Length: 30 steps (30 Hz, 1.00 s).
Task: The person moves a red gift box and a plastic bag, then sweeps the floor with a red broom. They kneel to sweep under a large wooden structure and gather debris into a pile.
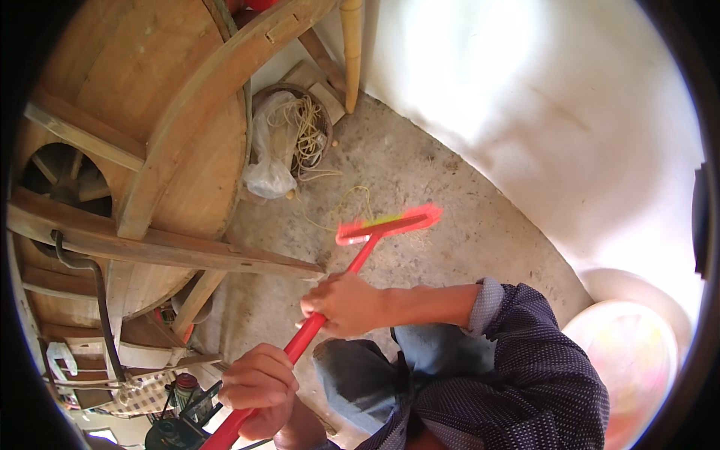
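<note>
A red push broom slants across the view, both my hands closed around its red handle (301,344). My right hand (350,304) grips the upper part, nearer the head. Lower down, towards the bottom of the view, my left hand (260,388) grips the same handle. The broom head (388,226), with red and yellow-green bristles, is blurred over the concrete floor (450,247). Whether the bristles touch the floor cannot be told. Close to the head, a thin yellow cord (368,197) lies loose on the floor.
A wooden winnowing machine (191,152) with an iron crank (101,304) fills the left; its beam (264,260) ends near the handle. Beyond stand a woven basket (326,132) with rope (308,124), a plastic bag (273,152) and a bamboo pole (351,56). A white wall (590,140) bounds the right.
</note>
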Each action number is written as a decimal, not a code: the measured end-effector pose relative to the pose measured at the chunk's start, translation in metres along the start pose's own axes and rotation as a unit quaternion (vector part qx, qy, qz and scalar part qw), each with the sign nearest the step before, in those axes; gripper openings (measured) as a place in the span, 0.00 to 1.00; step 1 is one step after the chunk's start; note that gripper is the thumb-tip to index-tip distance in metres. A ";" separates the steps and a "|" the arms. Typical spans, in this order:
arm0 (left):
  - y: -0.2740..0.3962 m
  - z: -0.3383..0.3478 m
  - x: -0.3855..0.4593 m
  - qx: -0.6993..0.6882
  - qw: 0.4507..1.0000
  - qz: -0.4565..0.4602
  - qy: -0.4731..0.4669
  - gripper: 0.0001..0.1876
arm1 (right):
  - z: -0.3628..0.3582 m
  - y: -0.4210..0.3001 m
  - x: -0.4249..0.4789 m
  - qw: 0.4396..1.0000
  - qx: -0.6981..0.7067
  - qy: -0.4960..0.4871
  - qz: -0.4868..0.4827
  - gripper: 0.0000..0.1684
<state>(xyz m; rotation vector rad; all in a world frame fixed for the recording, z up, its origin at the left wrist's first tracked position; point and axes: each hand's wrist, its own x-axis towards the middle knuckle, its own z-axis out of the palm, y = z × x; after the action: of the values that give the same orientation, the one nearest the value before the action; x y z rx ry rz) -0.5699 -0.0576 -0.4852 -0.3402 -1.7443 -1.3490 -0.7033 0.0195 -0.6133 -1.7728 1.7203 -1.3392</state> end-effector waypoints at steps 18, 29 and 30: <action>0.112 -0.096 -0.008 -0.035 0.993 0.019 0.113 0.25 | -0.062 0.198 0.013 0.931 -0.204 0.238 0.187 0.11; -0.002 -0.081 -0.063 0.003 0.937 -0.072 0.343 0.19 | -0.021 0.289 0.063 0.913 -0.263 0.223 0.220 0.22; -0.004 -0.080 -0.065 -0.019 0.956 -0.091 0.277 0.19 | -0.012 0.291 0.063 0.914 -0.259 0.230 0.211 0.23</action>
<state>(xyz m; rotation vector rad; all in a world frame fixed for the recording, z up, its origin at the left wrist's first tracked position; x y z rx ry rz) -0.4977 -0.1110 -0.5360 0.1766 -1.3003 -1.4379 -0.8969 -0.0958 -0.8080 -1.2201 2.7367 -1.2373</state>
